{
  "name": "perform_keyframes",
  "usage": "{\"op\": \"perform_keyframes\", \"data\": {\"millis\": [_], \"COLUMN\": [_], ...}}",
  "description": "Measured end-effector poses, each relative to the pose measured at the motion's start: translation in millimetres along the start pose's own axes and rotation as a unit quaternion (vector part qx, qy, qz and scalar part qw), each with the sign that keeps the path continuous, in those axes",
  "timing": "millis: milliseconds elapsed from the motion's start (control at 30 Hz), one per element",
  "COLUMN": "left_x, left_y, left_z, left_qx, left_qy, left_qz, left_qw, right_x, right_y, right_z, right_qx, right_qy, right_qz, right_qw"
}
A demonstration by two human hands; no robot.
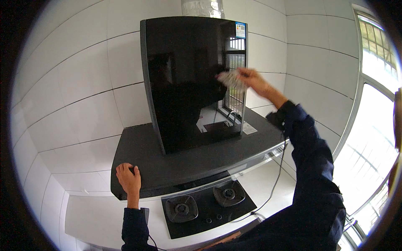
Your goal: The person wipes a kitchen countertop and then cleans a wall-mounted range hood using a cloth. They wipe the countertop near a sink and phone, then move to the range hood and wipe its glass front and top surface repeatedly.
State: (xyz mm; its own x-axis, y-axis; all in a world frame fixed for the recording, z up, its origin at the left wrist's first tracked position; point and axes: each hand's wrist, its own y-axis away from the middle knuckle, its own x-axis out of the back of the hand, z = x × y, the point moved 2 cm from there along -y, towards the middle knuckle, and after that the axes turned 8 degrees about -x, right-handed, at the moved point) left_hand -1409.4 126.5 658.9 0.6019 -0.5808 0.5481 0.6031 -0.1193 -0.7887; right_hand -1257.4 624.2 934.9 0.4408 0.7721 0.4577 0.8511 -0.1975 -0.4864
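My right hand point(257, 84) grips a whitish-grey, crumpled cloth point(233, 80), blurred, at the right part of the range hood's glossy black front panel point(185, 94). Whether the cloth touches the panel is hard to tell. On the left end of the hood's dark canopy point(194, 160) rests my left hand point(128, 179), its thumb apart from the fingers and nothing in it. The panel mirrors a barred window, a faucet and a dark silhouette.
Below the canopy, a black two-burner gas hob point(209, 210) is set in a white countertop point(103, 216). A black cable point(276, 182) hangs from my right sleeve. A foil duct point(203, 8) rises above the hood. A barred window point(367, 141) is at right.
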Motion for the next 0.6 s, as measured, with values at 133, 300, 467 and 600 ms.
{"op": "perform_keyframes", "data": {"millis": [133,300,467,600], "left_x": [0,-1,0,-2], "left_y": [1,1,3,3], "left_z": [-1,-2,-4,-7], "left_qx": [0.0,-0.011,-0.008,-0.02], "left_qy": [-0.001,0.004,0.014,-0.001], "left_qz": [-0.004,0.017,0.025,0.038], "left_qw": [1.0,1.0,1.0,0.999], "right_x": [60,82,82,85], "right_y": [-51,-115,-141,-132], "right_z": [-60,-108,-107,-105], "right_qx": [0.167,0.282,0.353,0.404], "right_qy": [0.18,0.22,0.411,0.442], "right_qz": [0.11,0.263,0.413,0.3], "right_qw": [0.963,0.896,0.731,0.742]}}
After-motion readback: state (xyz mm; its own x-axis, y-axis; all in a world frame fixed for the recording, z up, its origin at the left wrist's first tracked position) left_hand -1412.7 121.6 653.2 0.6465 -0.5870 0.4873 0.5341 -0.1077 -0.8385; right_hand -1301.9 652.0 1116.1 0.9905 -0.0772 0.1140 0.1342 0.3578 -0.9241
